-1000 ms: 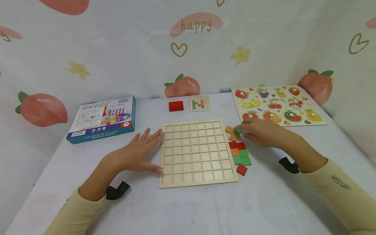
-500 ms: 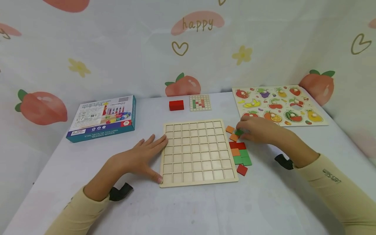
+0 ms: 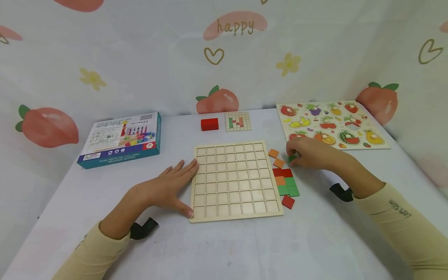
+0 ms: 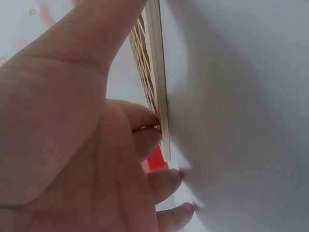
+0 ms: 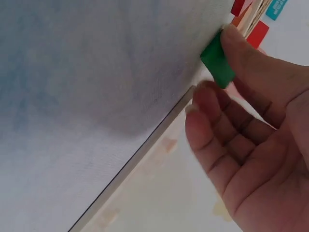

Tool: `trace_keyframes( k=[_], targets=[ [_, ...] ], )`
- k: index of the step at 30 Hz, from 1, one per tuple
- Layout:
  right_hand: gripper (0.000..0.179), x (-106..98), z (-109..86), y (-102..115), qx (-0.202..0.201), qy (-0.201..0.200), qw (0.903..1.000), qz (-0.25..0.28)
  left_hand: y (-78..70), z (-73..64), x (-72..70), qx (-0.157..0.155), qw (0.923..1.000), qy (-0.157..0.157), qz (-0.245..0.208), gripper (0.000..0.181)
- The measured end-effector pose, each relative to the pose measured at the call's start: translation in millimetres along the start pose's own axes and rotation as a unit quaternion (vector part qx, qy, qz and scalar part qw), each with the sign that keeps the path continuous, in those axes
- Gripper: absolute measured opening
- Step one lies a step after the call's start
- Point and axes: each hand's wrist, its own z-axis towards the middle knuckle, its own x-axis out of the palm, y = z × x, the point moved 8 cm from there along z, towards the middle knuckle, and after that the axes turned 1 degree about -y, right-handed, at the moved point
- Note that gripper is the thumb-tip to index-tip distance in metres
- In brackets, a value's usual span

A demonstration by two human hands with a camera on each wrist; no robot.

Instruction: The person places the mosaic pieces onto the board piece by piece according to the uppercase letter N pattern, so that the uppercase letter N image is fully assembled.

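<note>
A square wooden grid board [image 3: 235, 181] lies in the middle of the white table, its cells bare. My left hand [image 3: 168, 190] rests at its left edge, fingers spread, with thumb and fingertips touching the rim. In the right wrist view, my right hand [image 5: 256, 125] pinches a green square tile [image 5: 219, 60] between thumb and fingers. In the head view that hand is right of the board, beside two loose orange tiles [image 3: 278, 163]. Just below lie red tiles [image 3: 286, 173], green tiles [image 3: 293, 191] and an orange tile [image 3: 280, 181], grouped against the board's right edge.
Behind the board stand a red block [image 3: 209, 124] and a small pattern card [image 3: 238, 122] with coloured squares. A fruit puzzle board [image 3: 332, 126] lies at the back right, close behind my right hand. The beaded-toy box [image 3: 120, 140] is at the back left.
My right hand has taken the green tile and drawn it a little to the right, away from the orange tiles. My left hand has come onto the board's left rim.
</note>
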Motion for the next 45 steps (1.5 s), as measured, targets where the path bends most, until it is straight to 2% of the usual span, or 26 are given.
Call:
trace_keyframes(
  k=[6, 12, 15, 20, 28, 39, 45],
  targets=[
    [0.012, -9, 0.7, 3, -0.007, -0.021, 0.9972, 0.071, 0.5, -0.7, 0.7, -0.006, 1.0, 0.0, 0.004, 0.137],
    [0.005, -17, 9.4, 12, 0.01, -0.047, 0.9848, 0.167, -0.8, -1.4, -0.6, -0.002, 1.0, 0.001, 0.007, 0.137],
    [0.005, -16, 18.4, 24, 0.012, -0.042, 0.9794, 0.197, -1.8, -1.5, -1.1, 0.001, 1.0, 0.001, 0.007, 0.136],
    [0.006, -6, 40.3, 46, 0.01, -0.005, 0.9685, 0.249, -1.2, -1.9, -1.6, 0.001, 1.0, -0.002, 0.009, 0.136],
    [0.005, 2, 70.7, 77, -0.014, 0.012, 0.9634, 0.267, -0.4, -1.8, -0.3, 0.001, 1.0, -0.003, 0.005, 0.135],
    [0.005, 17, 102.3, 119, -0.028, 0.051, 0.9467, 0.317, 0.9, -1.5, 0.8, 0.002, 1.0, -0.002, 0.009, 0.135],
    [0.004, 24, 113.7, 145, -0.062, 0.065, 0.9457, 0.313, 1.1, -1.1, 1.0, 0.004, 1.0, 0.0, 0.008, 0.134]
  ],
)
